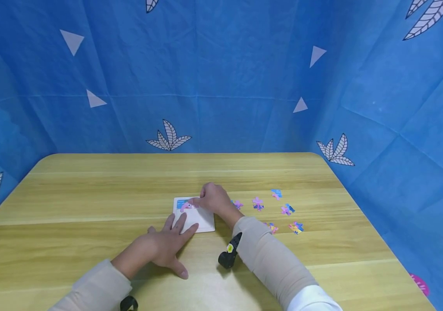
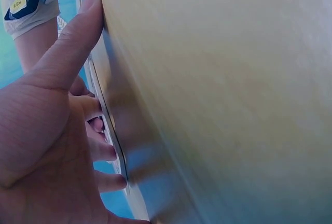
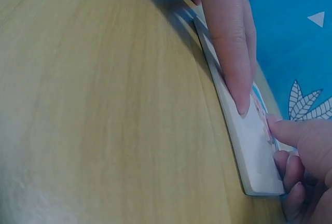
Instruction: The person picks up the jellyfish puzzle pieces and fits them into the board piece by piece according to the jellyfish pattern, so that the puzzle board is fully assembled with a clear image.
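A white puzzle tray (image 1: 202, 221) lies on the table, with pink and blue puzzle pieces (image 1: 184, 206) in its upper left corner. My left hand (image 1: 163, 244) is spread out, its fingertips resting on the tray's lower left part and its thumb on the table. At the tray's upper edge, my right hand (image 1: 215, 199) touches the puzzle pieces with its thumb. In the right wrist view, the right hand's other fingers (image 3: 293, 169) are curled beside the tray's edge. Whether they pinch a piece is hidden.
To the right of the tray lie several loose puzzle pieces (image 1: 258, 204), some partly behind the right forearm. Black wrist cameras (image 1: 229, 252) sit on both sleeves. The wooden table (image 1: 89, 194) meets a blue patterned curtain (image 1: 221, 77) at its back and sides.
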Motion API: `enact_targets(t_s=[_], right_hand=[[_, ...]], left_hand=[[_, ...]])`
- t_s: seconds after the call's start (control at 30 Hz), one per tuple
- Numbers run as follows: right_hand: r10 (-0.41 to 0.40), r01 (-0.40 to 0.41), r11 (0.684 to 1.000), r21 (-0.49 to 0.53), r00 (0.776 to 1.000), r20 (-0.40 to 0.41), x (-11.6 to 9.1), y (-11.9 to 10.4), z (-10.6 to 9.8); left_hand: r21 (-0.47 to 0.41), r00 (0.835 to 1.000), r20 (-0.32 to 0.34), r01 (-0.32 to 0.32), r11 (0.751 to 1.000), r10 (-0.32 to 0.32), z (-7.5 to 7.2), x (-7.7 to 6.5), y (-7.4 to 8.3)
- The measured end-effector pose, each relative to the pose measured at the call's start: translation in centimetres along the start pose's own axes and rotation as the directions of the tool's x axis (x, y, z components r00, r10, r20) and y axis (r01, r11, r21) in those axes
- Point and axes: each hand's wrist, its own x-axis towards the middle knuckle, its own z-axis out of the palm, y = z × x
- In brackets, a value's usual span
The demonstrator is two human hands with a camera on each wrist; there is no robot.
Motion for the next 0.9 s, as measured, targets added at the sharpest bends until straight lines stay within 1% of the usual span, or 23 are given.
enact_targets(t_s=[0.1,0.23,0.4,0.6,0.77,0.9], right_hand=[[0.013,-0.013,1.000,0.011,1.000,-0.008,0.0,0.0,0.2],[0.010,-0.010,1.000,0.012,1.000,-0.022,-0.1,0.0,0.4],[-0.005,0.005,1.000,0.030,1.000,-0.015,-0.3,0.2,0.4],[-0.044,0.045,0.998,0.041,0.999,-0.008,-0.2,0.5,0.3],[-0.073,0.072,0.994,0.079,0.997,0.014,-0.4,0.9,-0.4],[-0.067,0.065,0.992,0.105,0.998,0.019,-0.6,1.8,-1.4]], left_hand=[[0.001,1.000,-0.001,-0.003,1.000,0.003,0.0,0.0,-0.1],[0.001,1.000,-0.006,-0.003,1.000,0.003,0.1,0.0,-0.1],[0.000,1.000,-0.005,-0.003,1.000,0.003,0.2,0.1,-0.2],[0.007,1.000,-0.002,0.003,1.000,-0.003,0.2,0.1,-0.2],[0.007,1.000,-0.004,0.003,1.000,-0.003,0.2,0.1,-0.2],[0.003,1.000,-0.010,0.004,1.000,-0.004,0.2,0.0,-0.1]])
